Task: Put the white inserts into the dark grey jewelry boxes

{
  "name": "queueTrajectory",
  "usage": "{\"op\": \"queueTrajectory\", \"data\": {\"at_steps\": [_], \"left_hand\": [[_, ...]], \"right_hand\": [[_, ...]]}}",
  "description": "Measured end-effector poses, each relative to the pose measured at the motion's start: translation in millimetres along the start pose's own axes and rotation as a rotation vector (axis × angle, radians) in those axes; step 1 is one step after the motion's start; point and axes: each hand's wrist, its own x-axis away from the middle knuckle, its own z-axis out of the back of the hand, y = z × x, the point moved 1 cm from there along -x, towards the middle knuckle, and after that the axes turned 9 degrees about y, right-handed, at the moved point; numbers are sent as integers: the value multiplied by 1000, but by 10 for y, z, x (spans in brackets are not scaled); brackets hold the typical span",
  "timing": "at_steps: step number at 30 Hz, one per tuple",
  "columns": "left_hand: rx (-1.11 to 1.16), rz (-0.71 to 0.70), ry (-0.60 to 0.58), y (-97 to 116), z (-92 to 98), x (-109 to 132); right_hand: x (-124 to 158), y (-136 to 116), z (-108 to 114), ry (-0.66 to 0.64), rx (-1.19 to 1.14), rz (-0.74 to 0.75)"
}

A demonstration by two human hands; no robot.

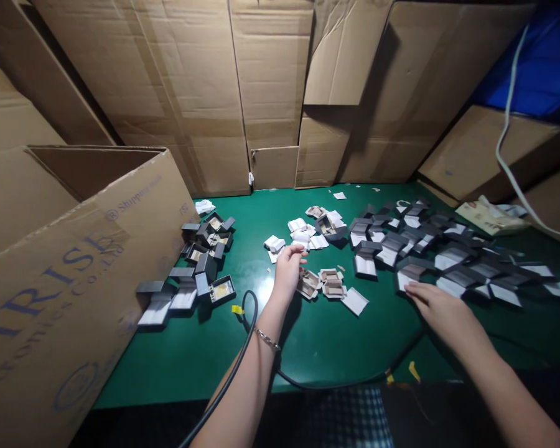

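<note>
Above the middle of the green table, my left hand (288, 272) hovers by folded white papers (303, 238) and small brown cardboard inserts (308, 284). Its fingers are loosely bent and a little apart, with nothing visible in them. My right hand (443, 306) has its thumb and fingers at the near edge of an open small black box with white lining (407, 274), gripping it. More such open black boxes (462, 255) spread out behind and to the right of that hand. At the left stand several black boxes (221, 290), some with yellowish contents.
A large printed carton (88, 267) stands at the left, and cardboard sheets (182, 93) wall off the back. A black cable (326, 387) loops across the table's front and over my left forearm. A white cord (506, 134) hangs at the right, near a cloth-like bundle (490, 214).
</note>
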Motion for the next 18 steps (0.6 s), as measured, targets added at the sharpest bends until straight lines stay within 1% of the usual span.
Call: {"op": "queueTrajectory", "data": {"at_steps": [5,11,13,15,18], "left_hand": [[-1,-14,-6,-31,-11,-20],[-11,-44,-17,-23,-25,6],[-19,-64,-19,-27,-27,9],[-26,-79,-20,-38,-28,2],[-36,-111,-19,-64,-18,-28]], "right_hand": [[-153,-8,-34,48,54,-36],[-257,127,-220,116,128,-127],[-311,192,-284,94,120,-132],[-387,243,-340,36,101,-131],[-515,223,-374,-28,84,-149]]}}
